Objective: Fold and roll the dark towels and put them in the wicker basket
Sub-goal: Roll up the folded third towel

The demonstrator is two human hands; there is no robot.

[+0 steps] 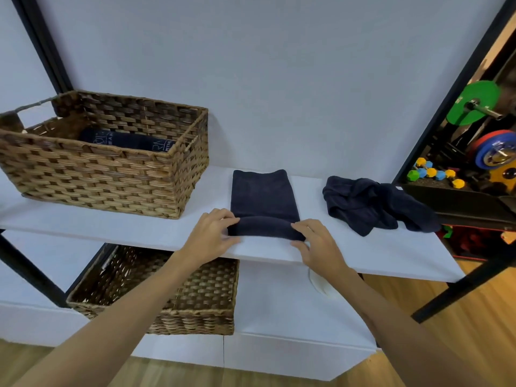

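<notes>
In the upper left of the frame, the big woven brown wicker basket [106,169] sits on the white shelf [363,247] with one rolled dark towel [125,139] already inside. At centre lies a folded navy towel [262,199], its near end rolled up: rolling looks underway. Next, I'd say, roll it evenly toward the wall. The left hand [212,236] and right hand [318,244] each curl fingers round an end of the roll. A crumpled dark towel [371,205] waits at right.
</notes>
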